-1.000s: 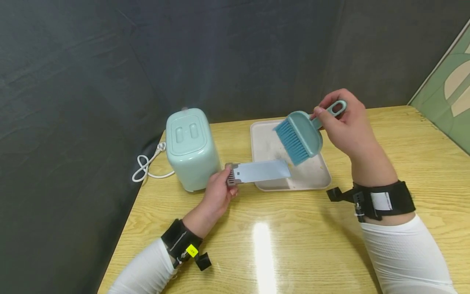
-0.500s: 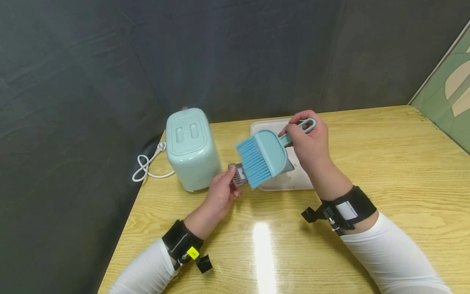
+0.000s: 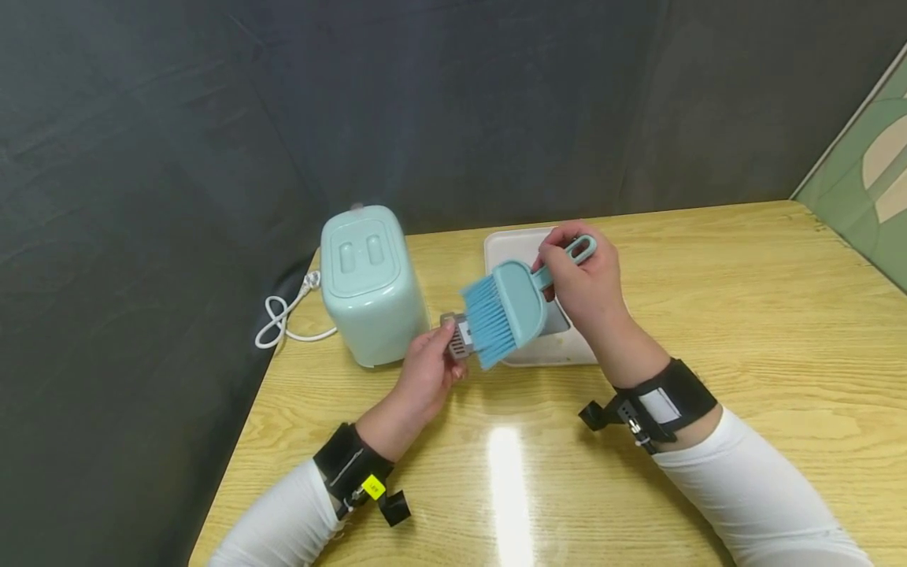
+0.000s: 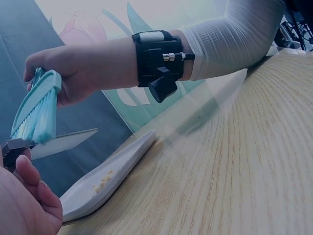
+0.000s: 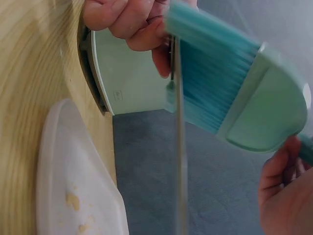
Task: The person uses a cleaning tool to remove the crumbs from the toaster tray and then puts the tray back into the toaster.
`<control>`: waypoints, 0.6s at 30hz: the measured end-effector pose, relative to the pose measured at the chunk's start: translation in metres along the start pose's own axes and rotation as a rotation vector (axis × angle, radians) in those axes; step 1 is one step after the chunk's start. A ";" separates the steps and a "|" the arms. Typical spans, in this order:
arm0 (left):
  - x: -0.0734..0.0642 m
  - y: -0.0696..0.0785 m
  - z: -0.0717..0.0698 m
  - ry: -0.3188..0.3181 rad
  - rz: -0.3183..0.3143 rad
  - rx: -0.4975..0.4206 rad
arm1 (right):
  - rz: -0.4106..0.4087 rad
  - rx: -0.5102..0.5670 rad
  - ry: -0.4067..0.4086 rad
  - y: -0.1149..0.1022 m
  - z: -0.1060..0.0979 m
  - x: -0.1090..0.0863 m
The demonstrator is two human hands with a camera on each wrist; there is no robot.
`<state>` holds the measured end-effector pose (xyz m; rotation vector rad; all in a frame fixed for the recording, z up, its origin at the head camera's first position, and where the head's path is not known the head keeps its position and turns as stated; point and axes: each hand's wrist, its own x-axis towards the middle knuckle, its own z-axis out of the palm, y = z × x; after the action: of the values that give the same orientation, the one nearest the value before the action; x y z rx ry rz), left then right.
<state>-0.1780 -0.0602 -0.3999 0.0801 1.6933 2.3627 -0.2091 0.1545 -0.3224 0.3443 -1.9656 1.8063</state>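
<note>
My left hand (image 3: pixel 428 368) pinches the grey slotted end of a flat metal crumb tray (image 3: pixel 557 322), held level above the table. In my right hand (image 3: pixel 586 279) is the handle of a light-blue hand brush (image 3: pixel 521 301). Its bristles lie across the crumb tray near the slotted end and hide much of the plate. Below sits a white tray (image 3: pixel 512 246), with yellowish crumbs (image 4: pixel 103 181) on it in the left wrist view. From the right wrist view, the crumb tray (image 5: pixel 181 161) appears edge-on with the bristles against or very near its face.
A mint-green toaster (image 3: pixel 375 291) with a lid-like top stands just left of my left hand. Its white cord and plug (image 3: pixel 283 315) lie on the wooden table (image 3: pixel 567 472) beside it. A dark cloth (image 3: pixel 468 110) hangs behind the table.
My right hand has brought the brush left and down from over the white tray onto the crumb tray, then shifted slightly. The left hand with the crumb tray has barely moved.
</note>
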 end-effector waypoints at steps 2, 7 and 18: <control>0.000 0.001 0.000 -0.004 0.001 0.002 | -0.028 0.001 0.010 0.003 -0.001 0.001; 0.000 0.001 0.001 -0.006 -0.003 -0.009 | -0.064 -0.029 0.020 0.010 -0.005 0.004; 0.000 0.002 -0.002 -0.006 -0.017 -0.005 | -0.073 -0.158 0.048 0.009 -0.009 0.006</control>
<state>-0.1787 -0.0621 -0.3990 0.0711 1.6779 2.3521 -0.2169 0.1648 -0.3275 0.3141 -2.0202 1.5880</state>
